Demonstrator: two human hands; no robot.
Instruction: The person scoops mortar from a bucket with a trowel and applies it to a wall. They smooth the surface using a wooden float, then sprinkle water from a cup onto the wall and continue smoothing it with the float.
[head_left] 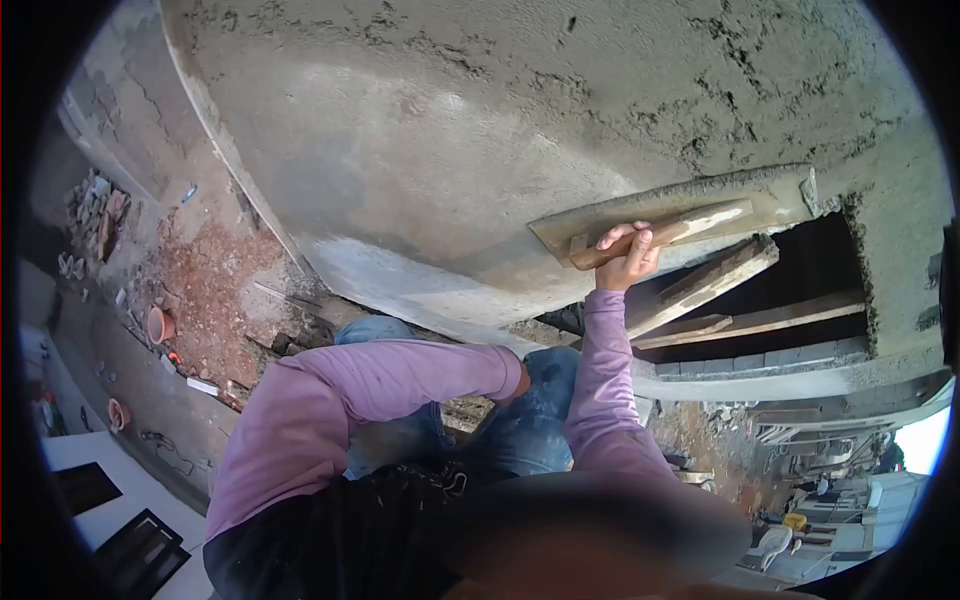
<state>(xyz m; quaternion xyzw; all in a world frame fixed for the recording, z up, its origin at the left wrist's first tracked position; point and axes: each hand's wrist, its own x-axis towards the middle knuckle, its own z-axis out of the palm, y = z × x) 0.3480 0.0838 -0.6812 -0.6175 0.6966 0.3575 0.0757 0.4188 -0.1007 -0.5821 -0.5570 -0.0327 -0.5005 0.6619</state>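
Wood handle first: I see the right hand wrapped around it, fingers and thumb closed. The handle belongs to a long plastering trowel, its broad blade set slantwise at the lower part of a grey plastered wall, close above a dark rectangular opening. From where I sit I cannot tell whether the blade is touching the plaster along its full length.

Next to the wrist, the opening shows me rough wooden planks lying at angles across it, and a row of grey blocks runs along its lower edge. Above the trowel the plaster is pitted and coarse in patches; toward the left it looks smoother, with a paler area low down.

On my other side, the left arm is bent in its purple sleeve, and the left hand lies against the blue jeans. Most of it is hidden, so I cannot tell how its fingers are set.

Farther out on the left, I get reddish, debris-strewn ground, a heap of rubble and two orange-brown containers. At far right, a white chair shows near the edge of my view.
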